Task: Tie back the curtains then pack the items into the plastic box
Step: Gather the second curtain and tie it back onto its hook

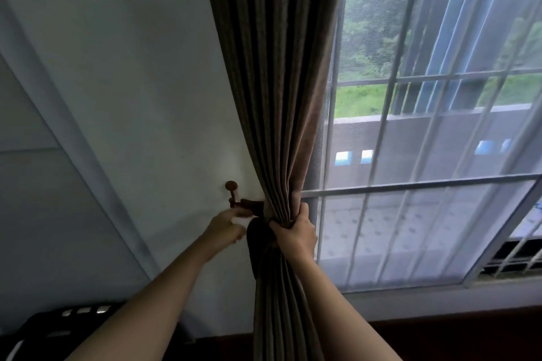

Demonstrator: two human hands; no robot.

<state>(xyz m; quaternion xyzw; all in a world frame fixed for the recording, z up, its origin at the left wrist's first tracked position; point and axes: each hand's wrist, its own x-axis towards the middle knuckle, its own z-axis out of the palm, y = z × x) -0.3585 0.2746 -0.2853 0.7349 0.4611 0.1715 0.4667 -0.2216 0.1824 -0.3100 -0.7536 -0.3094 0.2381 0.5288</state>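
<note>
Brown pleated curtain (275,97) bunched in right hand (296,231), grasp of left hand (227,226) unclear; next, dark tieback band (252,206) onto knobbed wall hook (231,186)

A white wall (132,97) fills the left side. At right is a window (425,228) with pale bars (410,183) across it. Outside are green trees (369,9) and a grey building (410,132). In the low left corner sits a black object (58,322) with pale patches — what it is, I cannot tell.
</note>
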